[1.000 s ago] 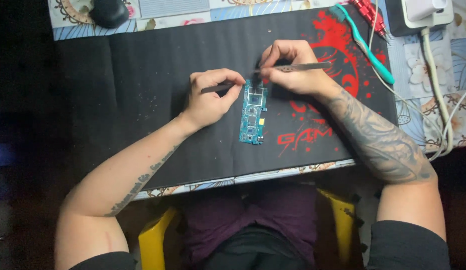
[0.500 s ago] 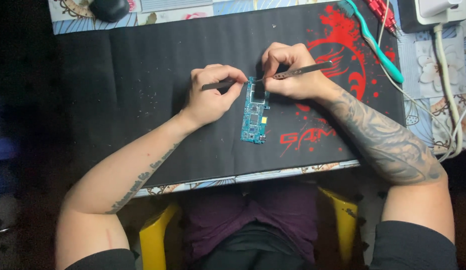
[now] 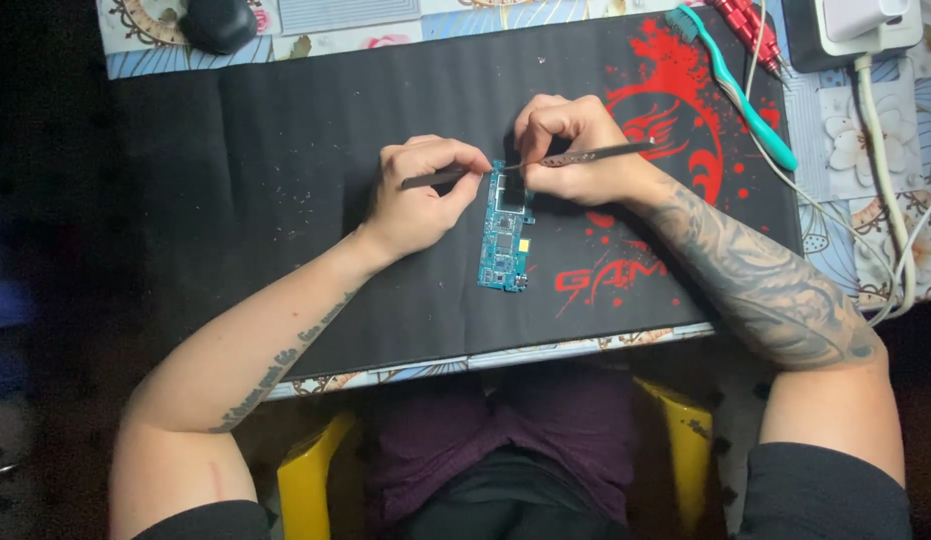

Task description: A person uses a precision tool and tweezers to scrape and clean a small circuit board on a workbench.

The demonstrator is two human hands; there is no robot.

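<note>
A blue circuit board (image 3: pixel 506 238) lies lengthwise on a black mat with red artwork (image 3: pixel 286 140). My left hand (image 3: pixel 424 190) pinches a thin dark tool (image 3: pixel 434 180) whose tip reaches the board's top left corner. My right hand (image 3: pixel 576 150) grips a slim metal tool (image 3: pixel 596 155), a spudger or tweezers, with its tip at the board's top edge. Both hands rest on the mat on either side of the board's upper end.
A teal toothbrush (image 3: pixel 741 95) and red screwdrivers (image 3: pixel 751 25) lie at the mat's top right. A white charger block (image 3: pixel 856 20) with white cables (image 3: pixel 886 180) sits on the floral cloth at right. A black object (image 3: pixel 218 22) rests top left. A yellow chair (image 3: pixel 306 480) shows below.
The view has shifted slightly. Both hands stay at the board's top end, with small changes in the tool tips' positions.
</note>
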